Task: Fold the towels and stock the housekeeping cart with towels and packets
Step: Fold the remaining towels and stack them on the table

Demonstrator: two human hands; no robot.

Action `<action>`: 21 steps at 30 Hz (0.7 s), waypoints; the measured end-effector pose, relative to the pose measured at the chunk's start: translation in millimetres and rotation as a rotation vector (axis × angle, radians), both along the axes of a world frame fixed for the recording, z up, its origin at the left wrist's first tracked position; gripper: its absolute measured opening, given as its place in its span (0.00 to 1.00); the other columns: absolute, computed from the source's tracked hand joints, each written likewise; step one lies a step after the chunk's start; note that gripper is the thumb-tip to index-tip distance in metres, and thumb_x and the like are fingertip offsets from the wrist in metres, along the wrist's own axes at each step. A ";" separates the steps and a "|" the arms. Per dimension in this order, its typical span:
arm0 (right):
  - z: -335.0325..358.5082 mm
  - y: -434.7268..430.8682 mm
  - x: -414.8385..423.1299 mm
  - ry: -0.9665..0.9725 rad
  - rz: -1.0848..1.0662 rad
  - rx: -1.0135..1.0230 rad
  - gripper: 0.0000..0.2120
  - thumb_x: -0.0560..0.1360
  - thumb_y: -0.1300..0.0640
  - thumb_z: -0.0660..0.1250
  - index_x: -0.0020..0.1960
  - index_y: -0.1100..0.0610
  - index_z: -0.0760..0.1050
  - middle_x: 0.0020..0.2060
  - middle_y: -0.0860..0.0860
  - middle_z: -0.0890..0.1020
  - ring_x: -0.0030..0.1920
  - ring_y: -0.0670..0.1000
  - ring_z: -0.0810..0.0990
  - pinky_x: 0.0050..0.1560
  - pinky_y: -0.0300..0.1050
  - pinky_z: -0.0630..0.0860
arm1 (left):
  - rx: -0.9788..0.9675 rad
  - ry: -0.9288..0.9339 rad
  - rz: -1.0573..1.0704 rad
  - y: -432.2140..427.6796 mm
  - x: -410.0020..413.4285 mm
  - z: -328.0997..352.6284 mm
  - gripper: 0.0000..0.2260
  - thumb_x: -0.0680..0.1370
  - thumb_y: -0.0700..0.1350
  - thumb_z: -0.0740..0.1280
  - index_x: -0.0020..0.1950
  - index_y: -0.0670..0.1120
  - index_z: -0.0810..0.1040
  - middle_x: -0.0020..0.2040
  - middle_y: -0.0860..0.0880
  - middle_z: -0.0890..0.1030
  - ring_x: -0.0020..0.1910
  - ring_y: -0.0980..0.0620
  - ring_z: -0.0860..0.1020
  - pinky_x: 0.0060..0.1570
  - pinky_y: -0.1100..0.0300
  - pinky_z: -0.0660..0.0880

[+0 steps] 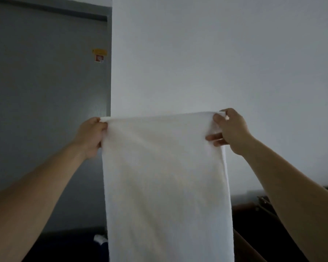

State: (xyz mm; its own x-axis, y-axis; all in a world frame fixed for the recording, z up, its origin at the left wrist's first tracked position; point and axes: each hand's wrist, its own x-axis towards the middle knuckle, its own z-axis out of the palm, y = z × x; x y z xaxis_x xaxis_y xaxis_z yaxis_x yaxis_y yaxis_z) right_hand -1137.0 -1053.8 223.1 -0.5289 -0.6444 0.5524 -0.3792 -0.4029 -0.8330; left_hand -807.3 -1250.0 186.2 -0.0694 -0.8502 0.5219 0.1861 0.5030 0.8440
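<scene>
Head-worn, wide-angle, looking forward and nearly level (barely down) along both outstretched arms. Close on the left hand (92, 136), right hand (228, 130) and white towel (165, 178) between; facing a pale wall (216, 53) and grey door (45, 91) behind.

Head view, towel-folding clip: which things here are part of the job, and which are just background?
Part of the job:
- white towel, hanging spread out
- left hand, gripping its top left corner
- right hand, gripping its top right corner

Just background:
- grey door
- yellow and red sticker on the door
- white wall
- dark furniture, lower right, too dim to identify
</scene>
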 end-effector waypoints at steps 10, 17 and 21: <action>2.6 17.5 -24.2 0.068 -0.205 -0.163 0.04 0.78 0.54 0.67 0.45 0.47 0.73 0.40 0.58 0.80 0.24 0.53 0.80 0.25 0.46 0.77 | -0.195 -0.025 0.213 6.6 -26.2 3.1 0.08 0.72 0.53 0.60 0.42 0.51 0.77 0.35 0.53 0.75 0.32 0.52 0.71 0.29 0.60 0.66; -26.1 13.7 -39.3 0.062 -0.158 -0.034 0.06 0.80 0.56 0.66 0.55 0.55 0.72 0.39 0.58 0.80 0.24 0.54 0.81 0.23 0.44 0.75 | -0.273 -0.166 0.326 -25.4 -34.5 -38.3 0.21 0.72 0.61 0.57 0.54 0.48 0.75 0.37 0.56 0.74 0.36 0.54 0.72 0.38 0.56 0.69; -54.2 -0.7 -49.7 0.037 -0.131 0.079 0.05 0.80 0.57 0.65 0.54 0.58 0.72 0.39 0.60 0.80 0.25 0.56 0.82 0.23 0.45 0.76 | -0.158 -0.244 0.264 -50.6 -39.4 -76.8 0.19 0.70 0.63 0.59 0.54 0.54 0.76 0.44 0.54 0.79 0.40 0.53 0.77 0.39 0.55 0.73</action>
